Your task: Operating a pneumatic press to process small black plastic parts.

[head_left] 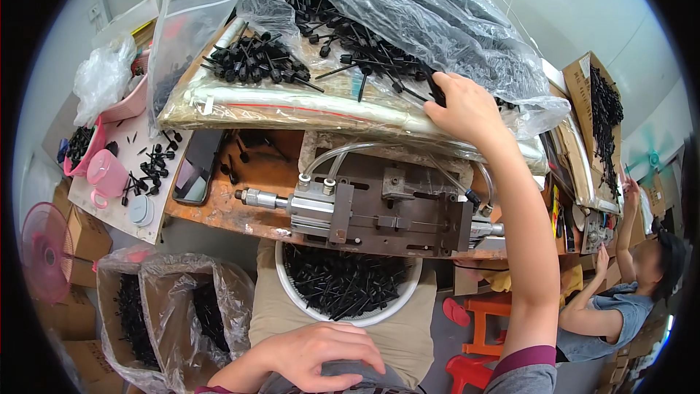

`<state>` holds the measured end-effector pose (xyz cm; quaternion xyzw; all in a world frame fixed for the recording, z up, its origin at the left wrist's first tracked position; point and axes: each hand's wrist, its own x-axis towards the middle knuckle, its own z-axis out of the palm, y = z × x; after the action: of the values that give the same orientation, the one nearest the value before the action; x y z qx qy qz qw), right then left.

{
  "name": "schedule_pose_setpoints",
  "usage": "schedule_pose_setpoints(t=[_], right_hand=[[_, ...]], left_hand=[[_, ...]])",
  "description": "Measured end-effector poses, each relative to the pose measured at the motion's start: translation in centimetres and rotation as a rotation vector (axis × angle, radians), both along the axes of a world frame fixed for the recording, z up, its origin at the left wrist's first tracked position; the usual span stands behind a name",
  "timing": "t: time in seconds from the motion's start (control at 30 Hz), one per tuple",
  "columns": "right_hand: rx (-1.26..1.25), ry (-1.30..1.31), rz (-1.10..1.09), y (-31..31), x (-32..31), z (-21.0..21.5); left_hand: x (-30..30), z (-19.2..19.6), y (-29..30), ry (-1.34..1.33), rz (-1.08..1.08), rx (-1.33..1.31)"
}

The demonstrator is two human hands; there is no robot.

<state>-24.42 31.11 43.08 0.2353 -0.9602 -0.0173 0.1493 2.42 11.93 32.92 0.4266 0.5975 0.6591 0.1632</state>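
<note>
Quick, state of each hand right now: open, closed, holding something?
Left hand: loosely open, nothing visible in it.
Right hand: at the black parts; whether it is closed on any cannot be told.

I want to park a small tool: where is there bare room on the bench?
A narrow strip of wooden bench is bare along the front edge, between the dark phone and the metal fixture. Behind, it is crowded: black parts, plastic sheeting and the right hand.
</note>
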Motion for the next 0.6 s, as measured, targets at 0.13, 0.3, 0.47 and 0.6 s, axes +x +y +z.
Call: schedule_pose_setpoints(t=[0.13, 0.3, 0.47, 0.6], right_hand=[[0.002, 0.073, 0.030, 1.7, 0.6, -0.3], [-0.046, 0.092, 0.057, 3.2, 1.5, -0.1], [-0.091, 0.094, 0.102, 3.8, 0.8, -0.4], [-0.079, 0.077, 0.106, 4.1, 0.5, -0.3]], left_hand=[[0.1, -0.2, 0.1, 0.009, 0.035, -0.060], [0.4, -1.3, 0.1, -0.010, 0.049, -0.091], [0.4, -1.5, 0.4, -0.001, 0.071, -0.131], [0.3, -1.7, 0.7, 0.012, 0.073, -0.158]])
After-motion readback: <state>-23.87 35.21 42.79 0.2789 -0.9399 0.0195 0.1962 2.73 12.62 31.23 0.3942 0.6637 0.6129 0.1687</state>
